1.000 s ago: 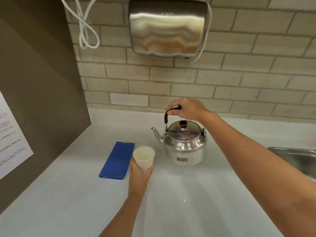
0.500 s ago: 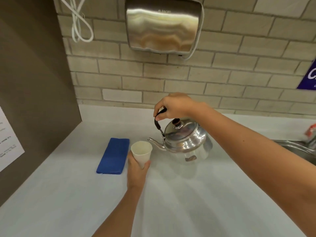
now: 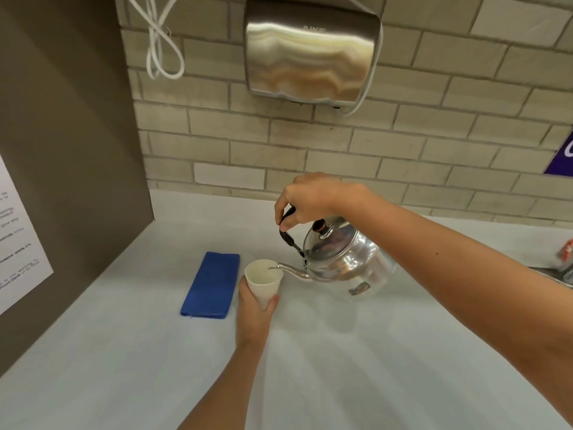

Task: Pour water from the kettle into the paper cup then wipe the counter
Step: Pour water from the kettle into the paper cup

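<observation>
Kettle [image 3: 344,262] now tipped further, spout over paper cup [image 3: 264,282]; right hand [image 3: 307,198] fingers around handle, left hand [image 3: 252,311] fingers around cup.

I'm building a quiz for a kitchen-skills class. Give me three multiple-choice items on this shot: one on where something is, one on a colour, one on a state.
1. Where does the folded cloth lie?
A. Left of the paper cup
B. Inside the sink
C. Under the kettle

2. What colour is the cloth?
A. Red
B. Blue
C. Yellow

3. How is the kettle held?
A. Flat on the counter
B. Upside down
C. Tilted, spout over the cup

Answers:
1 A: the cloth lies flat on the counter, left of the paper cup that the left hand holds.
2 B: it is plainly blue.
3 C: the right hand lifts the kettle by its handle, tipped so the spout reaches over the cup's rim.
</observation>
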`<state>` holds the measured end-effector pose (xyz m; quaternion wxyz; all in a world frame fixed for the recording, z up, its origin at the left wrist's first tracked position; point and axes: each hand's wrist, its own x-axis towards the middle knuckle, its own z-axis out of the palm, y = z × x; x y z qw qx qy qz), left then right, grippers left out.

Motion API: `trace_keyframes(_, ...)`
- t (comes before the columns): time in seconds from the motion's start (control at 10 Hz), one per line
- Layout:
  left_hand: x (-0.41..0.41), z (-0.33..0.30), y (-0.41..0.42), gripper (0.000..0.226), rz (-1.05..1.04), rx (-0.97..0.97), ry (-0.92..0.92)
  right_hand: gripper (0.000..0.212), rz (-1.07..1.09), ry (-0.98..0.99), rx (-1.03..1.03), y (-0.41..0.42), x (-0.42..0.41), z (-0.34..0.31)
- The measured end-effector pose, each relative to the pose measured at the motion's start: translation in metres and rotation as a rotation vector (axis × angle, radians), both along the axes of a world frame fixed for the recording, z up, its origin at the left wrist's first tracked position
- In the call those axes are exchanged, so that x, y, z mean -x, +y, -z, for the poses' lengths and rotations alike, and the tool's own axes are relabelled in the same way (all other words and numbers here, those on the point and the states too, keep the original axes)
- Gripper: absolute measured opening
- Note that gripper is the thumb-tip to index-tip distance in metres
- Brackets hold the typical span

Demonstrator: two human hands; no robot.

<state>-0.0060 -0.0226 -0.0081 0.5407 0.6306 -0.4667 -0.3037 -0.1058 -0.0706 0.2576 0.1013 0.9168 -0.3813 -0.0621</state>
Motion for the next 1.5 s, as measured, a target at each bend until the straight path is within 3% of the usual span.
trace_keyframes(1.5,0.000,0.000,0.000,0.087,-0.014,-0.011,-0.011,0.018,-0.042,0.152,0.017,-0.003,-0.025,-0.008)
